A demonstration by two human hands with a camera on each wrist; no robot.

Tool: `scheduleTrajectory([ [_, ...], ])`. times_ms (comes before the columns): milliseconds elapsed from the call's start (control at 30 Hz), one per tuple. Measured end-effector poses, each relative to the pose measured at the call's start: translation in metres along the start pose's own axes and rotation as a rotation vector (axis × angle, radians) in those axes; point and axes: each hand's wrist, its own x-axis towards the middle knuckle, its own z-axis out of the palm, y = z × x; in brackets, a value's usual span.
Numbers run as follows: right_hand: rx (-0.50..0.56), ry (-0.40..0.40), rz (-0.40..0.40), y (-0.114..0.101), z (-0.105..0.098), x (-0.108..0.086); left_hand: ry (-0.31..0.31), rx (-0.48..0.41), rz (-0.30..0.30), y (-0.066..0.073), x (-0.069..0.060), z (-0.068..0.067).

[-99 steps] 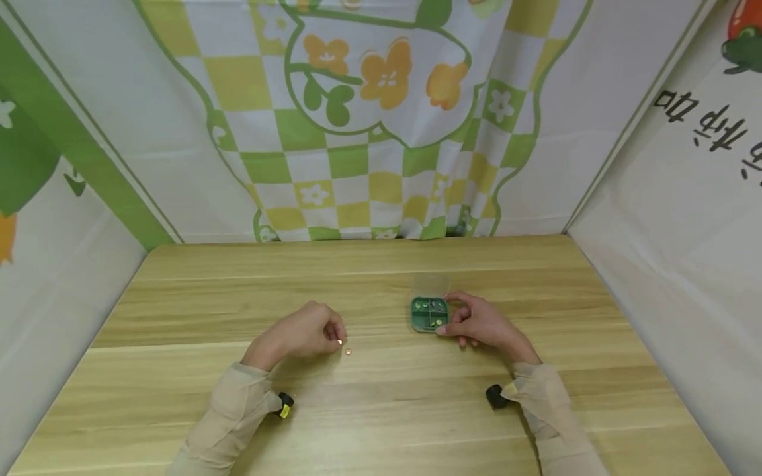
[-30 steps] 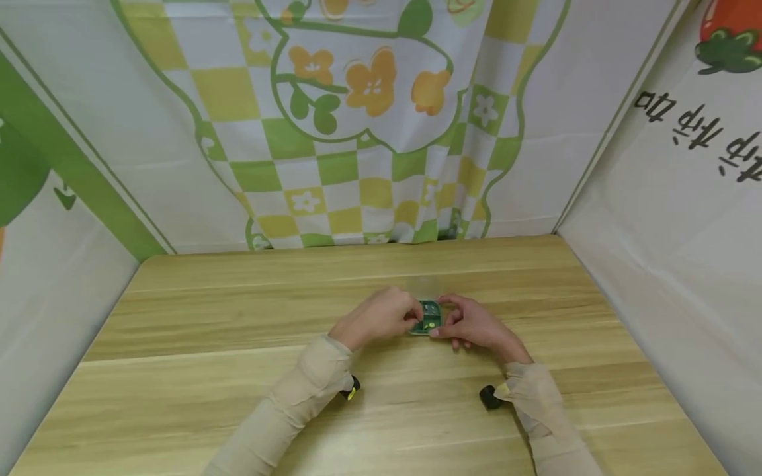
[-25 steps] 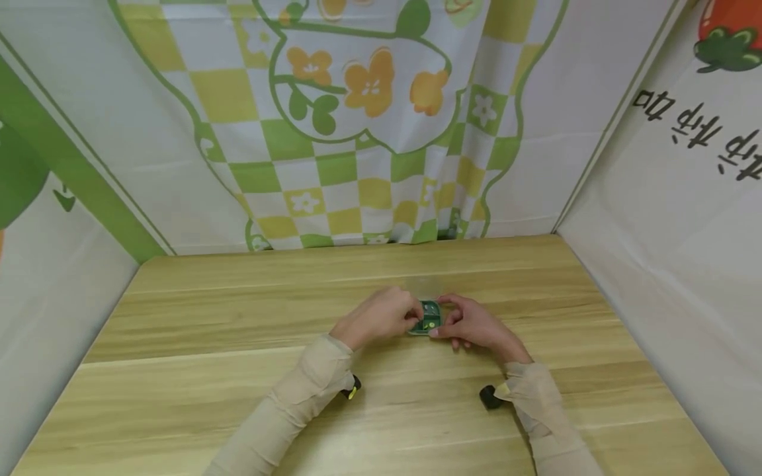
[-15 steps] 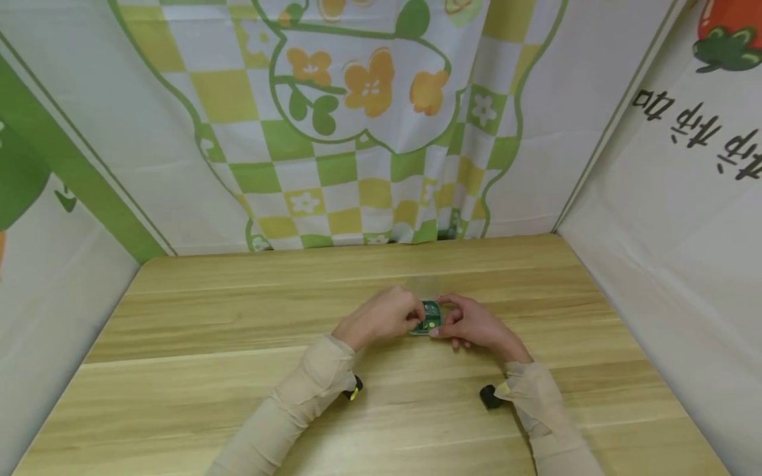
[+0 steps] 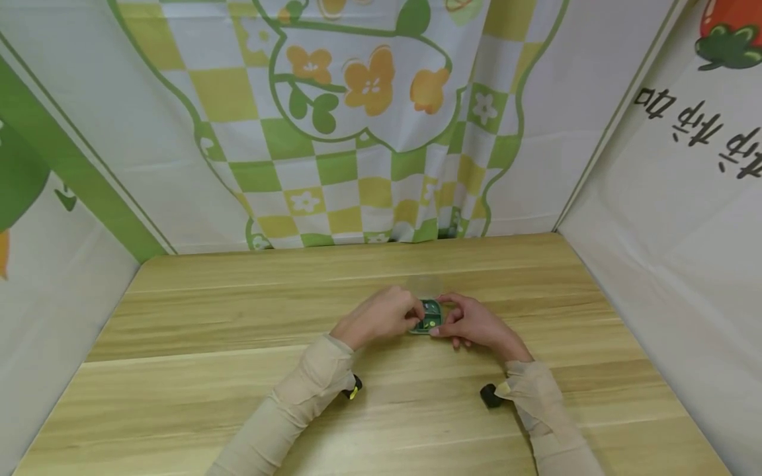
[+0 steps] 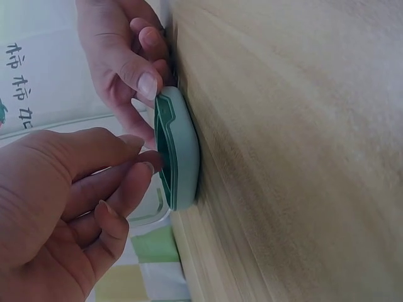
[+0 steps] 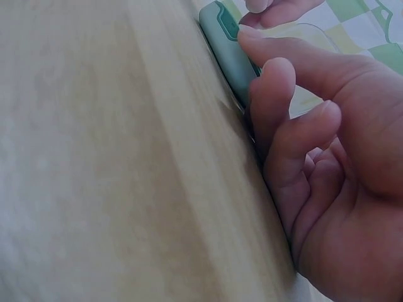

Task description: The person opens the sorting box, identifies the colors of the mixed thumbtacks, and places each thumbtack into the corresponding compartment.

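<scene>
A small green pill box [image 5: 436,315] with divided compartments lies on the table, its clear lid [image 5: 424,286] folded back at the far side. Small yellow-green pieces [image 5: 432,324] sit in its near right compartment. My right hand [image 5: 479,324] holds the box by its right side, thumb at the front rim and index finger at the back corner. My left hand [image 5: 383,316] reaches over the left compartments. In the left wrist view, the left fingertips dip into the green box [image 6: 186,151] beside the thumb; whether they pinch anything is hidden.
The wooden table [image 5: 208,311] runs back to a checked curtain [image 5: 375,192], with white walls at both sides. A small dark wrist camera [image 5: 352,387] juts from the left sleeve and another camera [image 5: 491,396] from the right.
From near the two small orange pieces on the table, my left hand has moved right to the box. Those pieces are gone from that spot. Over the last second both hands stay nearly still.
</scene>
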Motion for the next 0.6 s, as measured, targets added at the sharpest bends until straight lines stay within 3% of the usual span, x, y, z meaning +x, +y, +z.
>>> scheduleTrajectory([
  [367, 0.013, -0.01, 0.001, 0.0, 0.0, 0.0, 0.004, -0.002, -0.012, -0.004, -0.005, -0.001],
  [600, 0.01, -0.007, -0.004, 0.001, -0.001, 0.001, 0.005, -0.038, -0.037, -0.007, -0.016, -0.005],
])
